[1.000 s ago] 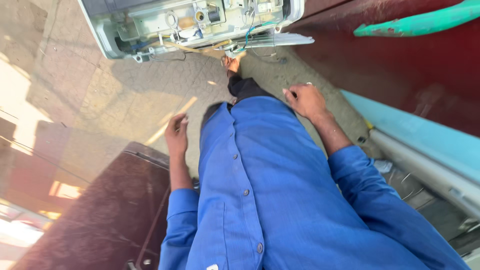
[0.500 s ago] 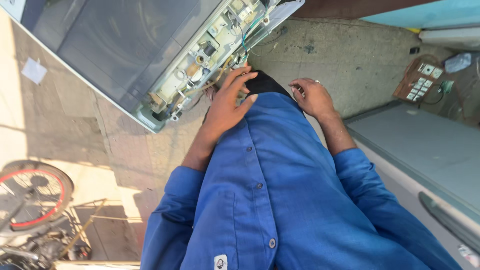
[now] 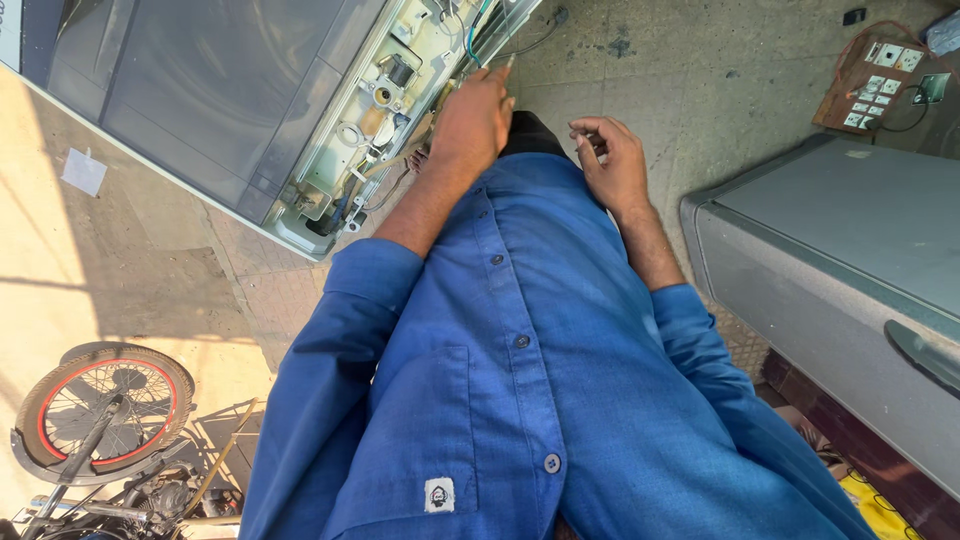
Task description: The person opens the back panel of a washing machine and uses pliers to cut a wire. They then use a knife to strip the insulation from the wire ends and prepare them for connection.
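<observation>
Taking the grey appliance [image 3: 230, 90] with its opened control panel [image 3: 400, 110] as the landmark: well below it and to its left, at the lower left corner of the view, stands a motorcycle wheel [image 3: 100, 415] with a red rim line, on sunlit paving. A small white scrap of paper [image 3: 83, 171] lies on the ground just left of the appliance's lower edge. The panel runs along the appliance's right-hand edge, showing white plastic housings, round fittings and loose wires. The left hand [image 3: 472, 122] reaches up to that panel's right side, fingers extended and close together, tips at the wiring; whether it pinches a wire or only touches cannot be told. Below the panel hangs the person's blue buttoned shirt [image 3: 520, 400], sleeves rolled to the forearm. Right of the panel and apart from it, the right hand [image 3: 610, 160] is held over the concrete floor, fingers curled narrowly around a small thin object, too small to identify. Farther right of the appliance stands a second grey cabinet [image 3: 830, 260] with a handle, and above it, on the floor, a brown switchboard [image 3: 872, 80] with white sockets and a cable.
</observation>
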